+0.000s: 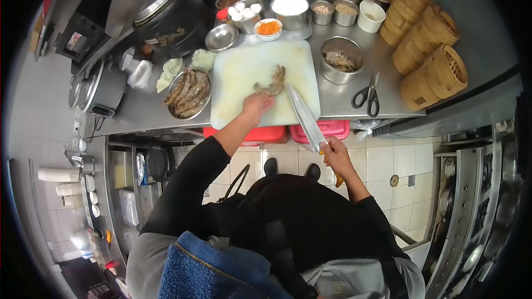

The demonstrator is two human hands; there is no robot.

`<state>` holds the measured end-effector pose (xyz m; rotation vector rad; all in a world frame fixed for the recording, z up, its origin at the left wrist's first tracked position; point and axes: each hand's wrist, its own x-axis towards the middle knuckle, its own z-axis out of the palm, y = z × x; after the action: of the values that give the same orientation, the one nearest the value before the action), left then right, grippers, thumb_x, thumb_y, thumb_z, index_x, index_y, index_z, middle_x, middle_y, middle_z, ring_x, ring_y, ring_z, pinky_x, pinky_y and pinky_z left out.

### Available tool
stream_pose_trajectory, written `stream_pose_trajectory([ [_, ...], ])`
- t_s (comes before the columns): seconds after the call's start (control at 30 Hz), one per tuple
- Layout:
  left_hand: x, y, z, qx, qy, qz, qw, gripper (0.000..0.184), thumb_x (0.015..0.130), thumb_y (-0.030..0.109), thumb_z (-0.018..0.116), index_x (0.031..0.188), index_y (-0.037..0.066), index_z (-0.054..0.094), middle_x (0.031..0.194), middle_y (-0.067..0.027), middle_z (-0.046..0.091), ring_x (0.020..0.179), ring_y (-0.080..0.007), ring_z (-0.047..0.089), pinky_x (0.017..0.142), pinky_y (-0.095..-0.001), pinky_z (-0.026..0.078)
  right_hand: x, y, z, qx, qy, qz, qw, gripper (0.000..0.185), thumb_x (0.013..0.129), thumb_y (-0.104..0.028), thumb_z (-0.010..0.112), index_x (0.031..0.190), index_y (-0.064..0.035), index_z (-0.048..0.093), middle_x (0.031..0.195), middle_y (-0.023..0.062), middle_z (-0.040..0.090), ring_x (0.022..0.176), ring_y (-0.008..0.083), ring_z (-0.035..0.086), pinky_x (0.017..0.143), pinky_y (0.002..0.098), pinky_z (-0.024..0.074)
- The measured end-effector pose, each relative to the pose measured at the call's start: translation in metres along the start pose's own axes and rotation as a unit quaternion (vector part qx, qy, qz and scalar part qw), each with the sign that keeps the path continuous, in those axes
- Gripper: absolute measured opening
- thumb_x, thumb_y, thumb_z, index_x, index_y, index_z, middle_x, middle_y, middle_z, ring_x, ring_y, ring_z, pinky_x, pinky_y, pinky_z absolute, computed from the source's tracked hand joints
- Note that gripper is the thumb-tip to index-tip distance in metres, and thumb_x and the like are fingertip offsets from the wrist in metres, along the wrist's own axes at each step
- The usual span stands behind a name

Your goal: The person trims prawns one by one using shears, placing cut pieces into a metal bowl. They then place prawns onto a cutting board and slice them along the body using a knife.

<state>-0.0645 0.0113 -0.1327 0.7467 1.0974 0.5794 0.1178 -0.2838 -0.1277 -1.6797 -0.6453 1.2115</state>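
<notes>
A shrimp lies on the white cutting board, its tail pointing away from me. My left hand rests at its near end, fingers closed against the shrimp. In my right hand is a large kitchen knife, gripped by its yellow handle. The blade reaches over the board's right part, its tip just right of the shrimp. Left of the board, a metal bowl holds several whole shrimp. To the right, a metal pot contains more greyish shrimp pieces.
Black-handled scissors lie right of the pot, near bamboo steamers. Behind the board stand a bowl of shredded carrot, a pot of eggs and other metal containers. A rice cooker stands back left. Red bins sit below the counter edge.
</notes>
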Motion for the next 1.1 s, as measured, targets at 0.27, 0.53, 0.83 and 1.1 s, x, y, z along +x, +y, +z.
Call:
stream_pose_trajectory([
  [0.27,-0.015,0.017,0.006,0.507,-0.051,0.491,0.706,0.03,0.088,0.013,0.073,0.117,0.006,0.068,0.104,-0.0115,0.066,0.094,-0.0237,0.065,0.082,-0.0339,0.052,0.0,0.005,0.002,-0.022,0.032,-0.01,0.999,0.024,0.098,-0.025,0.063,0.097,-0.0004,0.065,0.075,0.0045,0.063,0.054,0.0096,0.054,0.051,0.0269,0.045],
  [0.53,0.013,0.032,0.002,0.525,-0.165,0.396,0.735,0.033,0.087,0.005,0.072,0.12,0.006,0.072,0.102,-0.0093,0.067,0.085,-0.0212,0.064,0.081,-0.0312,0.052,0.023,-0.018,-0.012,-0.146,0.027,-0.023,0.989,0.024,0.096,-0.025,0.066,0.103,-0.0022,0.069,0.069,0.0089,0.061,0.059,0.0159,0.058,0.059,0.0347,0.0481],
  [0.83,0.023,0.027,0.002,0.485,-0.14,0.376,0.777,0.034,0.08,0.003,0.076,0.114,0.004,0.073,0.095,-0.0129,0.064,0.083,-0.0243,0.065,0.077,-0.0342,0.052,0.025,-0.04,0.02,-0.174,0.051,-0.092,0.979,0.027,0.094,-0.024,0.065,0.106,-0.001,0.069,0.082,0.0225,0.067,0.076,0.0362,0.066,0.068,0.0434,0.0493],
  [1.1,0.015,0.017,0.007,0.454,-0.099,0.277,0.841,0.043,0.085,0.003,0.076,0.127,0.003,0.068,0.097,-0.0064,0.063,0.085,-0.0141,0.06,0.083,-0.0265,0.051,0.012,-0.036,0.049,-0.171,0.065,-0.086,0.979,0.027,0.093,-0.019,0.066,0.115,-0.0029,0.068,0.091,0.0255,0.069,0.089,0.0427,0.068,0.077,0.0441,0.053],
])
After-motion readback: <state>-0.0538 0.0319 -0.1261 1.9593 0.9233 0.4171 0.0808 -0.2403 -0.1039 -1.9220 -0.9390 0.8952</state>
